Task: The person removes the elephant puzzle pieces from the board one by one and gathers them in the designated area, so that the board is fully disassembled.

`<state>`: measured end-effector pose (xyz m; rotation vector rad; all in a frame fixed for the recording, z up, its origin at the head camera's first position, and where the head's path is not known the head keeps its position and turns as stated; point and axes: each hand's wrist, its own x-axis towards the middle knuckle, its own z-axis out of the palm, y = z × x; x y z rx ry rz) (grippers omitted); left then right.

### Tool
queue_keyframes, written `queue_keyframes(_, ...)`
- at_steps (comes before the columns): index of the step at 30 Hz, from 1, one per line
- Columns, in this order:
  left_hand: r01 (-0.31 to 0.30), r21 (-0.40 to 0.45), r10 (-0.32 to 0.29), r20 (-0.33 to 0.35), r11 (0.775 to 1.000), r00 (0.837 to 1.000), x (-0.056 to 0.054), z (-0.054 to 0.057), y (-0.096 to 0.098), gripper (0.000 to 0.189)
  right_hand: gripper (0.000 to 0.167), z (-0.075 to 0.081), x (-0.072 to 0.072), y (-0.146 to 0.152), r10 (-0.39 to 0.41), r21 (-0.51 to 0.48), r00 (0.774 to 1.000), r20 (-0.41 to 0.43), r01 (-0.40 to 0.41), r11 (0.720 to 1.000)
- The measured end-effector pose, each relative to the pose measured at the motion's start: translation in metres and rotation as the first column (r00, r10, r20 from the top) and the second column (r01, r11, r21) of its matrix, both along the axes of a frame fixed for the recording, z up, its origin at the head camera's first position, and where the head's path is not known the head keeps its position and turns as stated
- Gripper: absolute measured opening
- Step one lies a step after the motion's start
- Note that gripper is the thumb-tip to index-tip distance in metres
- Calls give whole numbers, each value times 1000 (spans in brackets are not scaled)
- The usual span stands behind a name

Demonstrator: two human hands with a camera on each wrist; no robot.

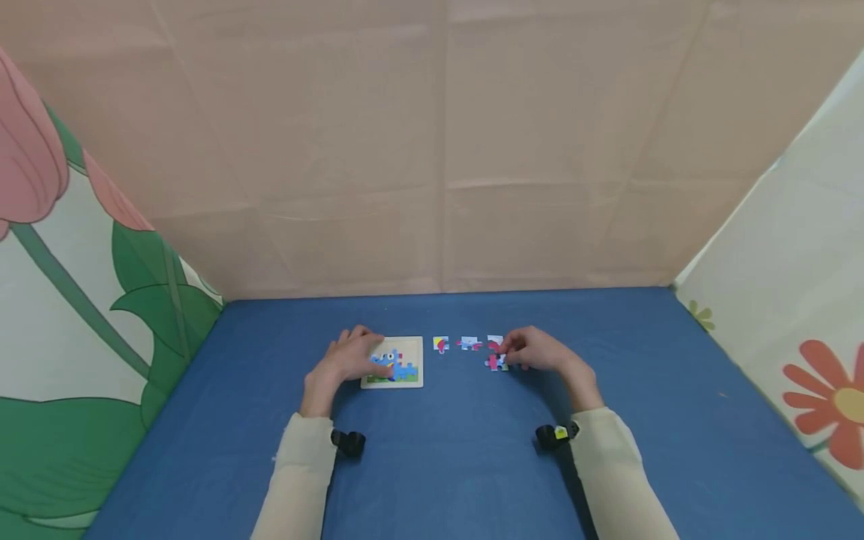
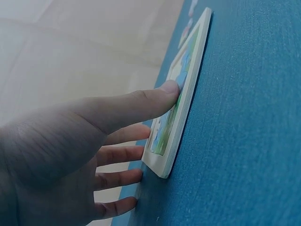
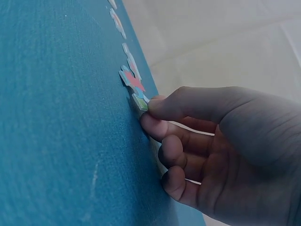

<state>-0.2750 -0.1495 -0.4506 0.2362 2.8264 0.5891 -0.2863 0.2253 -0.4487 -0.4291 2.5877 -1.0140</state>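
Note:
A square wooden puzzle board [image 1: 419, 361] lies on the blue table, partly filled with blue and green pieces [image 1: 405, 371]. My left hand [image 1: 346, 357] is at its left side. In the left wrist view, the left thumb [image 2: 157, 99] rests on the pieces near the board's front rim, and the other fingers extend along the left edge. My right hand [image 1: 545, 351] pinches a pink, blue and green puzzle piece [image 3: 134, 82] by its corner between thumb and index finger. That piece is low at the table surface, close to another loose piece [image 1: 495, 341] behind it.
Two more loose puzzle pieces, one yellow and red [image 1: 441, 344] and one pale blue and pink [image 1: 469, 343], lie in a row between the board and my right hand. Behind the blue table [image 1: 445, 465] hangs a beige cloth [image 1: 432, 150]. Flower-printed panels flank both sides.

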Motion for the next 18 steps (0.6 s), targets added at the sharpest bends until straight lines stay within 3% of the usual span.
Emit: queue_keyframes(18, 13, 10, -13, 2, 1000, 1000, 2, 2, -3, 82, 17, 3, 1, -4, -5, 15, 998, -60, 6, 1000)
